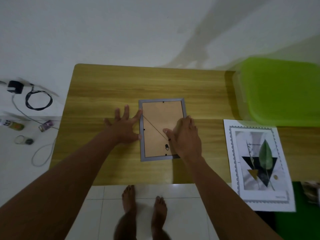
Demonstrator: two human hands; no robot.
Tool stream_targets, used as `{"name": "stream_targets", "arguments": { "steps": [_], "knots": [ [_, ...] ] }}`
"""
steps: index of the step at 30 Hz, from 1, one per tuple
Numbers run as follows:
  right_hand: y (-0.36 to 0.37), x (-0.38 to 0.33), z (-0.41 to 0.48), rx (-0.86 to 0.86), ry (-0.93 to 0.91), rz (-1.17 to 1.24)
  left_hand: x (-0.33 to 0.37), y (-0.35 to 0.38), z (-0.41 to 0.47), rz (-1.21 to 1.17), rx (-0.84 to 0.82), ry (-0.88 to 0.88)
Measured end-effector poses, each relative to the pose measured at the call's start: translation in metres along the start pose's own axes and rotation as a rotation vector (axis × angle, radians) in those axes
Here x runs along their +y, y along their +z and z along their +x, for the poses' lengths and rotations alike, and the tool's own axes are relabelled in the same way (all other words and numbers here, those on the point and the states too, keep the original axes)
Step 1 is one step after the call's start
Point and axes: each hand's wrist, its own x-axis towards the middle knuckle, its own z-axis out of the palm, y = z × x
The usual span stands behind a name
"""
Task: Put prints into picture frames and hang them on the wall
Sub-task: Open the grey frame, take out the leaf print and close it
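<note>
Left hand: the left hand lies flat with fingers spread on the tabletop, forefinger and thumb tips touching the left rail of the frame; it grips nothing.
Right hand: the right hand rests palm down over the frame's right side, thumb on the backing board, fingers at the right rail; pressing, not clenched around anything.
Frame: the grey rectangular picture frame lies face down near the middle of the table, tan backing board up, a thin cord running slantwise across it.
Print: the paper print with a green leaf and dark triangles lies flat to the right, apart from the frame, its near end overhanging the table edge.
Table: light wooden table.
Beyond: a lime-green plastic lid at the far right corner, partly over the print's far edge.
</note>
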Motion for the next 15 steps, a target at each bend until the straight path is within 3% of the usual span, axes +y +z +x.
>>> {"name": "stream_targets", "arguments": {
  "steps": [15],
  "knots": [
    [0.005, 0.001, -0.02, 0.033, 0.066, 0.056, 0.001, 0.002, 0.002, -0.005, 0.007, -0.002]
  ]
}}
